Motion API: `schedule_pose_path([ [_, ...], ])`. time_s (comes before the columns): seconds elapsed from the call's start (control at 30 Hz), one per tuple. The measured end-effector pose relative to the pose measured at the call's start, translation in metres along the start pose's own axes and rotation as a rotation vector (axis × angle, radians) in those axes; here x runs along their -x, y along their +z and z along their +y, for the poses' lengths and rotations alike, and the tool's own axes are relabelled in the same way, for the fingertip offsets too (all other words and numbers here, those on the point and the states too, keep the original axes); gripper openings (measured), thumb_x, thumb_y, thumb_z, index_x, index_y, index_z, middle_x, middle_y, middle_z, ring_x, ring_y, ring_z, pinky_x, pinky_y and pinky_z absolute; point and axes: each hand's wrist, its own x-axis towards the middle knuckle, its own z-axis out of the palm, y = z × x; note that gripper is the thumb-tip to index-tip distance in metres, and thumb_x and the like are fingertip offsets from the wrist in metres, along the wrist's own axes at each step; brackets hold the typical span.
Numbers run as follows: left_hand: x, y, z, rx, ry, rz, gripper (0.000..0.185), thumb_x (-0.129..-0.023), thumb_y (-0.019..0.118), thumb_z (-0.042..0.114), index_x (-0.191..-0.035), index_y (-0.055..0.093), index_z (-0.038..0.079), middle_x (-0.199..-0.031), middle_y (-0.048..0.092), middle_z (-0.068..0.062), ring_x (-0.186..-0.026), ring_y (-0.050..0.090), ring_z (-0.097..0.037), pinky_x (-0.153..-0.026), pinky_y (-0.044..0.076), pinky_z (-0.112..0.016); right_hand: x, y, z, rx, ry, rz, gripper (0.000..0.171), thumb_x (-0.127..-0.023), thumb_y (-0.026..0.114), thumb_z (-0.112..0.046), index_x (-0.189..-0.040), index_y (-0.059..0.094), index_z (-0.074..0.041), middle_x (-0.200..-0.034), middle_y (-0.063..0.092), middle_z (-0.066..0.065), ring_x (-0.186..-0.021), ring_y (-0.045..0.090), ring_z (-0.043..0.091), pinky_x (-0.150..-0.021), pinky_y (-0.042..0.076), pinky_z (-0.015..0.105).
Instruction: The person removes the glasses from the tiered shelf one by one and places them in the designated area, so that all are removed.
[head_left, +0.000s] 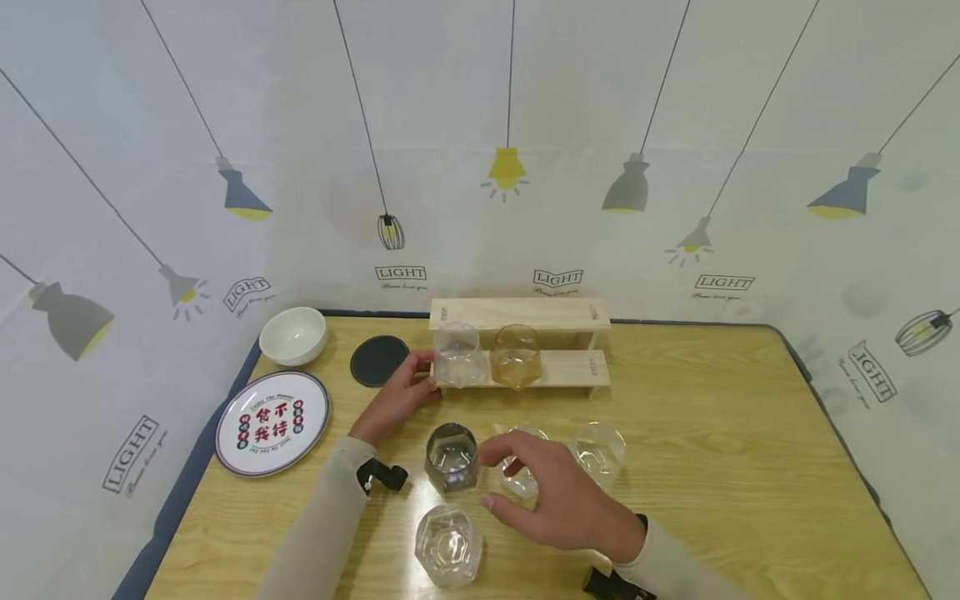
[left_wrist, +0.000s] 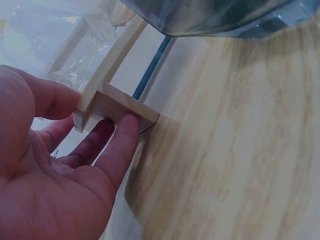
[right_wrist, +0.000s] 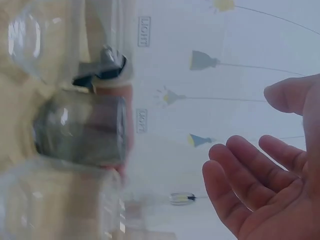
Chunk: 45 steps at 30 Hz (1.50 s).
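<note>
My left hand [head_left: 401, 396] grips the left end of a two-tier wooden rack [head_left: 566, 367]. In the left wrist view its thumb lies on the lower shelf's edge, and its fingers [left_wrist: 119, 150] touch the support below. On that shelf stand a clear faceted glass [head_left: 457, 357] and an amber-tinted glass [head_left: 517, 358]. My right hand [head_left: 562, 492] hovers with parted, slightly bent fingers, holding nothing. Left of its fingers is a smoky grey glass [head_left: 452, 458]. It partly hides one clear glass [head_left: 529, 435]. Another clear glass [head_left: 600, 450] stands to its right, and one more [head_left: 448, 546] nearer me.
A round black coaster [head_left: 379, 361] lies left of the rack. Farther left are a white bowl [head_left: 293, 336] and a white plate [head_left: 272, 423] with red characters. A lamp-patterned sheet [head_left: 465, 100] surrounds the wooden table [head_left: 720, 450] at the back and sides.
</note>
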Motion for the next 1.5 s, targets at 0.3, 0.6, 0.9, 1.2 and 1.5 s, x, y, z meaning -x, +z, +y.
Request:
schedule_pose_path([
  [0.3, 0.004, 0.000, 0.005, 0.006, -0.023, 0.008, 0.048, -0.109, 0.051, 0.007, -0.155, 0.037, 0.007, -0.154, 0.041, -0.024, -0.142, 0.050, -0.040, -0.114, 0.054, -0.047, -0.035, -0.050, 0.008, 0.055, -0.057, 0.165, 0.040, -0.089, 0.077, -0.006, -0.126, 0.064, -0.007, -0.112, 0.074, 0.006, -0.099, 0.072, 0.016, -0.077, 0.067, 0.032],
  [0.6, 0.005, 0.003, 0.006, 0.008, -0.031, 0.013, 0.046, -0.110, 0.050, 0.005, -0.154, 0.038, 0.007, -0.155, 0.040, -0.024, -0.142, 0.050, -0.041, -0.114, 0.054, -0.047, -0.063, -0.090, 0.039, 0.115, 0.103, 0.168, 0.045, -0.090, 0.082, -0.013, -0.130, 0.063, -0.005, -0.121, 0.072, 0.009, -0.108, 0.072, 0.024, -0.085, 0.067, 0.042],
  [0.9, 0.002, 0.005, 0.002, 0.015, -0.041, 0.019, 0.047, -0.109, 0.050, 0.005, -0.154, 0.037, 0.008, -0.155, 0.041, -0.024, -0.142, 0.050, -0.040, -0.115, 0.053, -0.047, -0.082, -0.099, 0.092, 0.043, 0.408, -0.029, 0.076, -0.090, 0.085, -0.039, -0.149, 0.051, -0.004, -0.150, 0.057, 0.015, -0.134, 0.057, 0.031, -0.109, 0.057, 0.050],
  [1.2, 0.001, 0.001, 0.002, 0.010, -0.048, 0.010, 0.048, -0.109, 0.050, 0.005, -0.155, 0.037, 0.009, -0.156, 0.040, -0.023, -0.143, 0.049, -0.040, -0.114, 0.054, -0.045, -0.088, -0.097, 0.118, 0.084, 0.483, -0.191, 0.085, -0.088, 0.086, -0.040, -0.156, 0.047, -0.010, -0.149, 0.059, 0.015, -0.136, 0.058, 0.033, -0.108, 0.057, 0.050],
  [1.5, 0.002, 0.001, 0.002, 0.013, -0.033, 0.004, 0.046, -0.110, 0.049, 0.005, -0.154, 0.037, 0.008, -0.154, 0.040, -0.025, -0.142, 0.050, -0.040, -0.114, 0.055, -0.045, -0.093, -0.094, 0.128, 0.192, 0.445, -0.281, 0.091, -0.081, 0.090, -0.049, -0.154, 0.050, -0.013, -0.150, 0.057, 0.011, -0.133, 0.059, 0.033, -0.110, 0.054, 0.052],
])
